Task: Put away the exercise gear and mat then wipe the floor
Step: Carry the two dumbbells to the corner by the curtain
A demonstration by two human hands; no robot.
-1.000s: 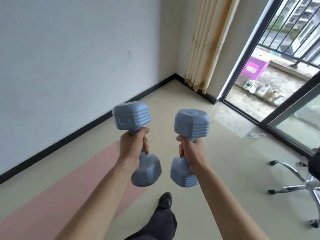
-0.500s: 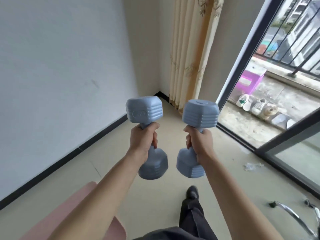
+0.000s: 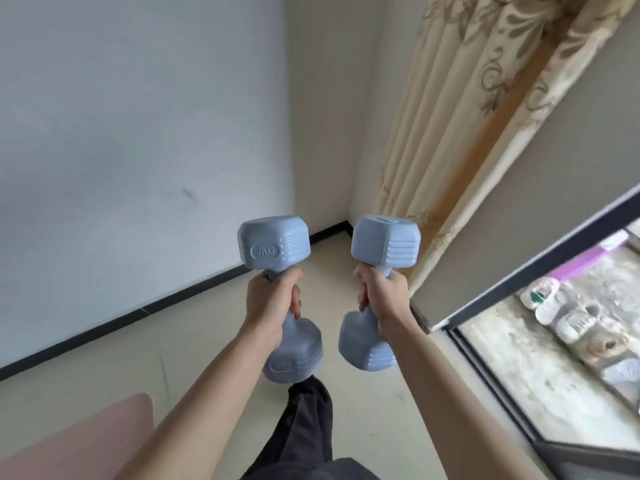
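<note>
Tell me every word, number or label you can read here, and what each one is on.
"2KG": raised in an oval on the upper head of the left dumbbell, gripped by the left hand.
Oval mark on the left dumbbell's lower head: too blurred to read.
Right dumbbell, gripped by the right hand: no text shows.
Shoes outside the glass door: a green mark, too blurred to read.

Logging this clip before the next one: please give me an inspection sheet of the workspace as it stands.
Surface: beige floor, hard and smooth.
Job's things: left dumbbell, marked 2KG, and right dumbbell, both upright, off the floor; pink mat lying lower left.
Clutter: shoes outside the door, blurred.
Hands: left hand grips the left dumbbell's handle, right hand the right one's.
Cables: nothing seen.
Surroundings: white wall, patterned curtain, dark door frame.
</note>
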